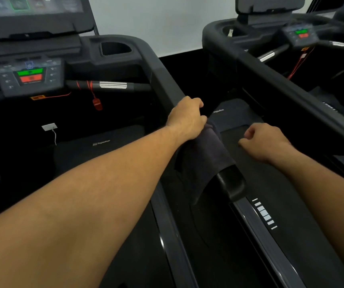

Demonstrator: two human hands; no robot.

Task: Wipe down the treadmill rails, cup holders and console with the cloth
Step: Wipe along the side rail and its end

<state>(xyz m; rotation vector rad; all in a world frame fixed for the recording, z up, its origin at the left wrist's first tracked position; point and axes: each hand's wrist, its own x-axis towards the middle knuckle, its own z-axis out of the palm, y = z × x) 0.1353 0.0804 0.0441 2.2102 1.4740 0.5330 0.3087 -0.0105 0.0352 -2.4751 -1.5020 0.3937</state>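
Hanging over the long black rail (162,77) is the cloth (206,150). It is dark grey and fuzzy, like a small towel. It folds over the rail close to the rail's end, and one side droops down.

The left hand (185,117) sits on the rail at the top edge of the cloth. Its grip is curled around the cloth and the rail together. The right hand (264,140) floats just beside the cloth and does not touch it. Its grip is loose, with the fingers a bit curled, and it holds nothing.

Farther up the rail is a cup holder (116,48). To the left of that is the console (29,74), with a green button (29,72) above a red button (30,78). A red clip (97,103) dangles on a cord.

The word "impulse" is printed in pale letters on the front cover (101,142). It shows again on the next treadmill (229,115). The small numbers on the console are too blurry to read.
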